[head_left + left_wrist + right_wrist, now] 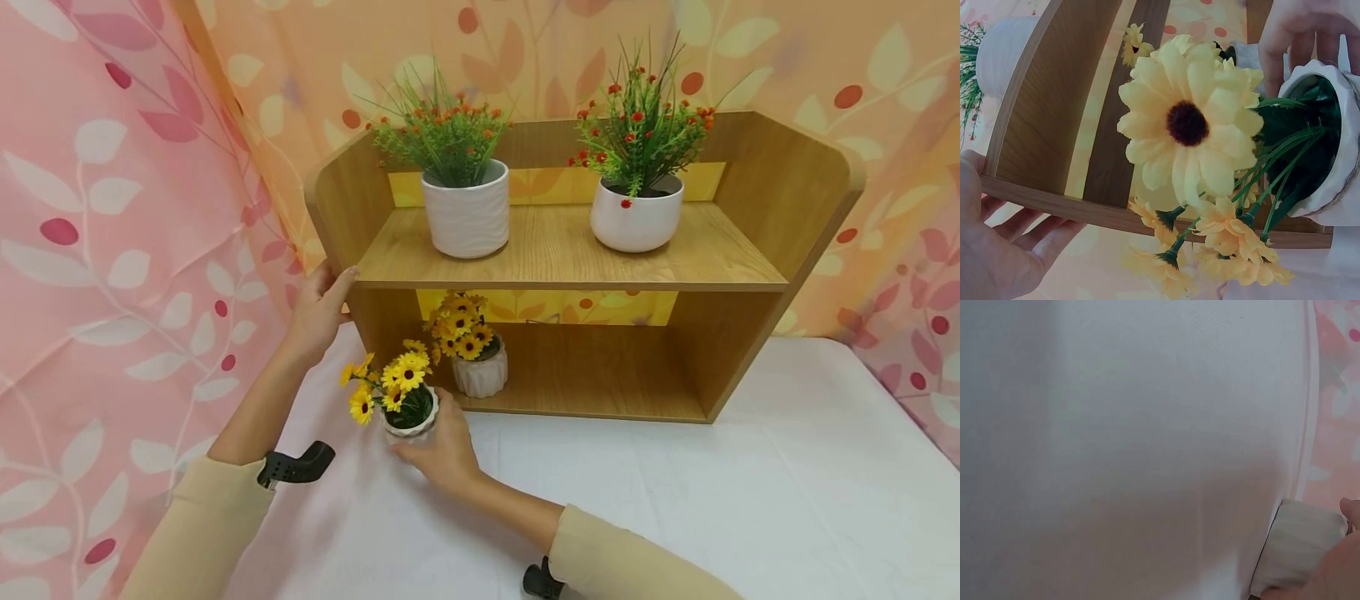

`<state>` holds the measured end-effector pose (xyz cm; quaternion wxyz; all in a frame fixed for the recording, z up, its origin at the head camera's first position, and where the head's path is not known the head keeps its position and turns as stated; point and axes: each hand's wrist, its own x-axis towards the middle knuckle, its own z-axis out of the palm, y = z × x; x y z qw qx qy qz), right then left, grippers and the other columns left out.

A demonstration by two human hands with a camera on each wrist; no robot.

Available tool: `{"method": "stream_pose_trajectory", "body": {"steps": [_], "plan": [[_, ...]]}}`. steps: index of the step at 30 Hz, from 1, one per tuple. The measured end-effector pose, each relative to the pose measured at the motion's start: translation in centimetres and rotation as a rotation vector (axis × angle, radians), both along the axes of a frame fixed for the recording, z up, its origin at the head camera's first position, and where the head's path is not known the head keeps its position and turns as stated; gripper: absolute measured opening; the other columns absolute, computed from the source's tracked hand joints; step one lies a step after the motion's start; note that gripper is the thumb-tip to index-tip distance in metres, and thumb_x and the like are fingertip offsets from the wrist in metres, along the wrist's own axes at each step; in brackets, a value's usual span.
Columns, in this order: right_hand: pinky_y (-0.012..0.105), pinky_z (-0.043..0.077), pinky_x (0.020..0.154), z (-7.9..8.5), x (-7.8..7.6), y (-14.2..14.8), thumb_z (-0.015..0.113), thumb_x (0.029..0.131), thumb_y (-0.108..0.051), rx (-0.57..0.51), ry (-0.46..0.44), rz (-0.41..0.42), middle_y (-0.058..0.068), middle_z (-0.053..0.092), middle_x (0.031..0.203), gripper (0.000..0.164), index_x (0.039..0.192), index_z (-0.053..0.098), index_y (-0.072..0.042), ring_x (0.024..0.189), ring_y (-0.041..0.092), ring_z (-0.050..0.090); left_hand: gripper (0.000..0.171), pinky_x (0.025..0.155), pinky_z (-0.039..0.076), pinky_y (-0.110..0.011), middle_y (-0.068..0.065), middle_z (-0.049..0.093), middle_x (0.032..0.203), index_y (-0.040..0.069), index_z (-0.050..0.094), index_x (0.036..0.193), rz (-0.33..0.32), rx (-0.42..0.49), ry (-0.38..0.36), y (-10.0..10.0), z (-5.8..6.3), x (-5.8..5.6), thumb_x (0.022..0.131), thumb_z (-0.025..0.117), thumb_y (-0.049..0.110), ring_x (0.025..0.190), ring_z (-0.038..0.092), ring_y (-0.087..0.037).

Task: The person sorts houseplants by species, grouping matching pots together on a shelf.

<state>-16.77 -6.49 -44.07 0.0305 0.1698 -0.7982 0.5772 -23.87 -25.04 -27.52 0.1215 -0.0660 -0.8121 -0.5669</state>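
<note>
My right hand [446, 446] grips a white pot [408, 432] with a wavy rim, thumb and fingers round its side. Yellow daisy-like flowers [390, 383] lean out of it to the left. A cord circles the pot in the left wrist view, and its pale base [1300, 547] shows in the right wrist view. My left hand [318, 312] holds the left side panel of a two-tier wooden shelf [570, 286], thumb at the front edge, fingers along the outer face. Just behind the held pot, a second white pot [482, 377] of yellow flowers stands on the lower tier.
On the upper tier stand a ridged white pot [467, 217] and a smooth rounded white pot [637, 225], both with red-flowered greenery. The shelf stands on a white-covered table [600, 475]. Patterned curtains [150, 275] enclose the left and back.
</note>
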Motion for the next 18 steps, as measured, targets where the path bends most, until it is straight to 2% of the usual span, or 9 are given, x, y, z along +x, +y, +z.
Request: {"method": "stream_pose_trajectory", "body": {"steps": [2, 4, 6, 10, 18], "plan": [[0.057, 0.046, 0.114, -0.1, 0.0, -0.4, 0.094, 0.078, -0.014, 0.006, -0.01, -0.004, 0.024, 0.05, 0.146, 0.097, 0.152, 0.036, 0.007, 0.137, 0.039, 0.05, 0.06, 0.101, 0.059, -0.044, -0.024, 0.052, 0.154, 0.005, 0.034, 0.164, 0.006, -0.005, 0.002, 0.0, 0.0, 0.0, 0.113, 0.041, 0.036, 0.134, 0.056, -0.038], [0.057, 0.046, 0.114, -0.1, 0.0, -0.8, 0.094, 0.078, -0.015, 0.019, -0.005, -0.01, 0.024, 0.048, 0.147, 0.099, 0.153, 0.034, 0.007, 0.137, 0.039, 0.05, 0.06, 0.098, 0.06, -0.04, -0.023, 0.053, 0.154, 0.005, 0.035, 0.164, 0.005, -0.005, -0.001, 0.1, 0.0, 0.0, 0.113, 0.041, 0.036, 0.134, 0.057, -0.037], [0.057, 0.047, 0.113, -0.1, -0.1, -1.1, 0.095, 0.077, -0.016, 0.039, 0.001, -0.023, 0.024, 0.048, 0.147, 0.1, 0.153, 0.034, 0.006, 0.137, 0.04, 0.05, 0.061, 0.102, 0.058, -0.044, -0.023, 0.051, 0.155, 0.005, 0.033, 0.164, -0.003, 0.005, -0.007, 0.1, 0.1, 0.0, 0.113, 0.041, 0.036, 0.135, 0.056, -0.038], [0.056, 0.049, 0.111, -0.1, -0.3, -1.6, 0.096, 0.076, -0.015, 0.068, 0.017, -0.05, 0.023, 0.05, 0.143, 0.098, 0.151, 0.036, 0.006, 0.134, 0.04, 0.053, 0.062, 0.111, 0.046, -0.063, -0.024, 0.048, 0.158, 0.004, 0.031, 0.165, -0.018, 0.028, -0.015, 0.1, 0.1, 0.1, 0.113, 0.041, 0.035, 0.14, 0.052, -0.041], [0.053, 0.051, 0.111, -0.4, -0.7, -1.6, 0.095, 0.074, -0.01, 0.044, 0.025, -0.049, 0.021, 0.053, 0.139, 0.092, 0.147, 0.04, 0.004, 0.131, 0.037, 0.055, 0.062, 0.112, 0.043, -0.066, -0.025, 0.046, 0.159, 0.003, 0.03, 0.165, -0.021, 0.034, -0.012, 0.0, 0.0, 0.1, 0.113, 0.042, 0.034, 0.142, 0.05, -0.043]]}}
